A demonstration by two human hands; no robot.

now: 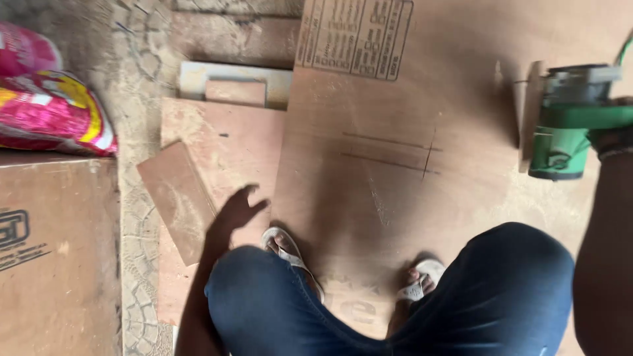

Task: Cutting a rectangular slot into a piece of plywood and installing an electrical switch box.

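Person squatting on a big plywood sheet (395, 184) laid on the floor; knees in blue jeans (461, 296) fill the bottom of the view, and white sandals (290, 254) show on both feet, partly hidden under the legs.

Left hand (237, 211) is released, fingers spread, motion-blurred, hovering at the sheet's left edge above smaller plywood offcuts (178, 198). Cannot tell if it touches the wood. It holds nothing.

Right hand (610, 135) is at the right frame edge, mostly cut off. Only the wrist area with a dark band shows, against the rear of a green circular saw (567, 125). It looks like it is gripping the saw's handle, but the fingers are hidden, so the grasp is not confirmed. The saw sits on the sheet's upper right, its blade side next to a cut slot in the wood; a green cord leaves the frame at the top right.

Pencil lines (395, 151), two long ones with a short cross stroke, mark the middle of the sheet. A printed stamp is near the top, unreadable at this blur.

On the left sit a cardboard box (56, 257), cut off by the frame, and a pink and yellow sack (53, 109) above it. The patterned paved floor (135, 217) is dusty with sawdust.
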